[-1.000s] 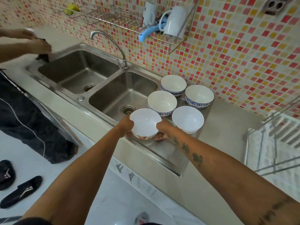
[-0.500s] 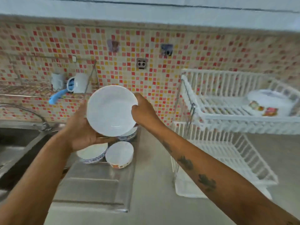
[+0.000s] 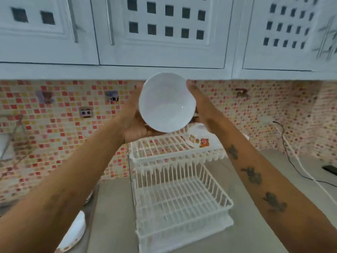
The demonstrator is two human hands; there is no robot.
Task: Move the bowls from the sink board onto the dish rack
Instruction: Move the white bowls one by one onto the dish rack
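Note:
I hold a white bowl (image 3: 166,103) up in the air with both hands, its inside tilted toward me. My left hand (image 3: 135,123) cups its left side and underside. My right hand (image 3: 198,105) presses on its right rim. The bowl hangs above the top tier of a white two-tier dish rack (image 3: 175,198) standing on the grey counter. On that top tier, partly behind my right arm, lies a white dish with small coloured pictures (image 3: 202,139). Another white bowl (image 3: 74,232) shows at the lower left edge.
White wall cabinets (image 3: 160,31) hang close above the bowl. A mosaic tile wall (image 3: 69,128) with a socket runs behind. A black cable (image 3: 290,157) and a white cable trail over the counter (image 3: 255,225) at the right.
Both hands have carried the bowl up and to the right, from beside the sink board to above the rack. My view has swung right and upward, so the sink is out of sight.

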